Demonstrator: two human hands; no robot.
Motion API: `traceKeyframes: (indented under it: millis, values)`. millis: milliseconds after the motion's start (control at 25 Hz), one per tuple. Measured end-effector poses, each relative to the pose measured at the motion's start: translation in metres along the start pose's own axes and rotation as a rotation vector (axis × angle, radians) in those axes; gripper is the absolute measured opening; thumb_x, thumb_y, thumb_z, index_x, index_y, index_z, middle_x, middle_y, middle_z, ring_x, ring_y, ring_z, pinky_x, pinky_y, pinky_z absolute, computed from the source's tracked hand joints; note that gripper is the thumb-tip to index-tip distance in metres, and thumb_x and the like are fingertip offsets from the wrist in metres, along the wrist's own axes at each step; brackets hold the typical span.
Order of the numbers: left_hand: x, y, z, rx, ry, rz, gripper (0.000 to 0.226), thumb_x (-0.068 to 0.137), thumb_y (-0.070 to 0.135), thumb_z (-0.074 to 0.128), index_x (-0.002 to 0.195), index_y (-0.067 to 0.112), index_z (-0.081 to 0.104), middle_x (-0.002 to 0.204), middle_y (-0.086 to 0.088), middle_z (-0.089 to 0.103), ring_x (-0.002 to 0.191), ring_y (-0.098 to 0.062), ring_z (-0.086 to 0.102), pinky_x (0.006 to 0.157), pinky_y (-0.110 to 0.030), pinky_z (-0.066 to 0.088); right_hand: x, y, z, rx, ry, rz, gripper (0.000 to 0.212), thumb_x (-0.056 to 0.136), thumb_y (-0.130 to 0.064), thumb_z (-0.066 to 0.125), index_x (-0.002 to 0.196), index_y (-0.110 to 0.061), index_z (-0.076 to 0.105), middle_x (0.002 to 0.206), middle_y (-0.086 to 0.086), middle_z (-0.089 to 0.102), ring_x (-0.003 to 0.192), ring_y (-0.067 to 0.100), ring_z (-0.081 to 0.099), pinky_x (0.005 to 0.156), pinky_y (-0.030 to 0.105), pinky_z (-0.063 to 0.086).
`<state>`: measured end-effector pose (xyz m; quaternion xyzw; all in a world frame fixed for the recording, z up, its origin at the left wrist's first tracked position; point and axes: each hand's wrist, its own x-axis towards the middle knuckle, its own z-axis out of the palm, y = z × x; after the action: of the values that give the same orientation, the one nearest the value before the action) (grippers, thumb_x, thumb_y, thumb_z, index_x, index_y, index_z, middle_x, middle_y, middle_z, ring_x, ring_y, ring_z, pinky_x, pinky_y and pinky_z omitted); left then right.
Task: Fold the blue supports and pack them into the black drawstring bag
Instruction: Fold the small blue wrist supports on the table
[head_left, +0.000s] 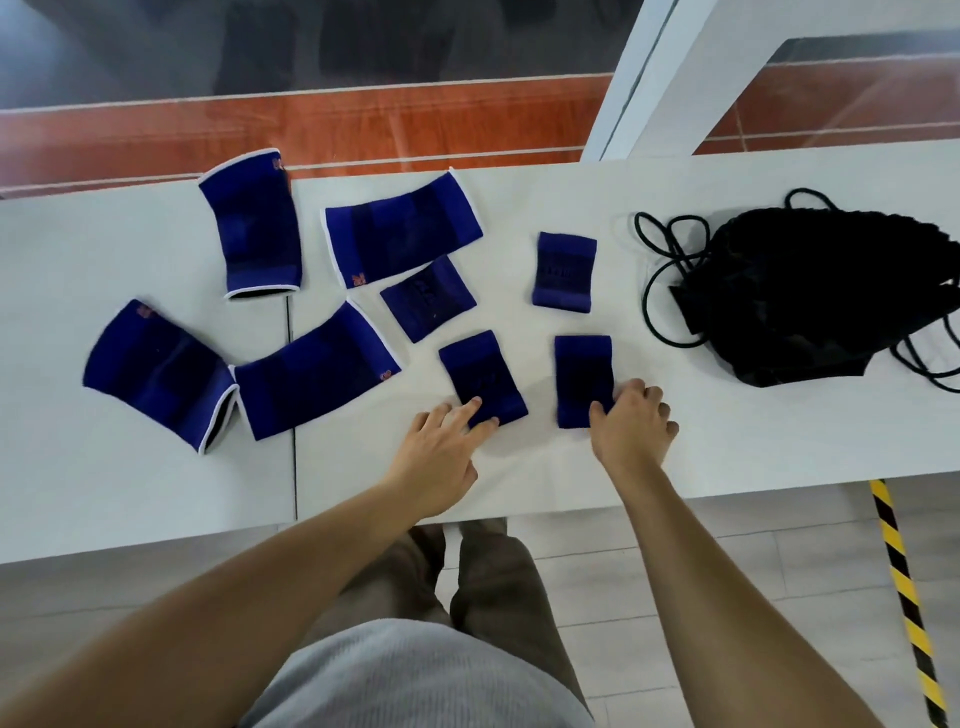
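Lighting: bright, even, diffuse; no single source identifiable. White counter (519, 467) is near overexposed, surface texture washed out. Shadows soft and faint, only thin dark edges under the hands (441, 447) and beneath the blue supports (483, 379). Black drawstring bag (810, 296) renders as a near-solid dark mass, folds barely resolved. Glass panel (311, 47) beyond the counter shows dim, murky reflections. Wide-angle distortion: counter edges bow, forearms stretch toward the lower corners. Slight softness overall; knit detail on supports smeared; fingertips mildly blurred.
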<state>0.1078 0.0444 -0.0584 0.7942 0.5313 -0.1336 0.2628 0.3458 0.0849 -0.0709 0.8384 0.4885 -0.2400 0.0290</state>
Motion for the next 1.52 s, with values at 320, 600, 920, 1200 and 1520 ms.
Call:
traceKeyframes:
  millis: [320,600,920,1200,1520]
  values:
    - [0.046,0.006,-0.05,-1.345,0.021,-0.504,0.04,0.099,0.029,0.056,0.137,0.019,0.053,0.113,0.002,0.069,0.1,-0.015,0.063,0.09,-0.035,0.054,-0.05,-0.02,-0.046,0.522,-0.042,-0.479,0.009,0.101,-0.018,0.056,0.107,-0.021,0.049,0.09,-0.011,0.062,0.08,0.008,0.061,0.066,0.019,0.049]
    - [0.058,-0.033,-0.053,-1.039,0.277,-0.492,0.021,0.096,0.018,0.065,0.117,0.02,0.067,0.102,0.006,0.071,0.088,-0.013,0.068,0.082,-0.03,0.06,-0.043,-0.049,0.004,0.553,-0.158,-0.303,0.01,0.101,-0.025,0.059,0.106,-0.022,0.052,0.095,-0.005,0.067,0.083,0.011,0.066,0.066,0.018,0.051]
    - [0.072,-0.044,-0.044,-0.703,0.286,-0.302,0.02,0.1,0.017,0.057,0.119,0.02,0.063,0.1,0.009,0.062,0.09,-0.014,0.062,0.079,-0.032,0.055,-0.033,-0.063,0.039,0.282,-0.175,-0.306,0.01,0.104,-0.029,0.051,0.103,-0.028,0.041,0.089,-0.007,0.059,0.077,0.02,0.066,0.078,0.045,0.059]
    - [0.079,-0.043,-0.032,-0.486,0.357,-0.274,0.005,0.101,0.017,0.049,0.105,0.018,0.051,0.091,-0.002,0.061,0.077,-0.023,0.057,0.062,-0.038,0.047,-0.03,-0.067,0.042,0.222,-0.12,-0.296,0.012,0.103,-0.034,0.051,0.1,-0.026,0.043,0.086,-0.005,0.062,0.075,0.022,0.064,0.082,0.046,0.056]
    - [0.067,-0.044,-0.037,-0.398,0.452,-0.275,0.025,0.1,0.034,0.056,0.114,0.016,0.046,0.08,0.002,0.057,0.063,-0.019,0.056,0.056,-0.038,0.051,-0.036,-0.07,0.045,0.28,-0.115,-0.191,0.02,0.1,-0.038,0.056,0.108,-0.023,0.045,0.096,-0.003,0.064,0.085,0.021,0.064,0.087,0.043,0.055]
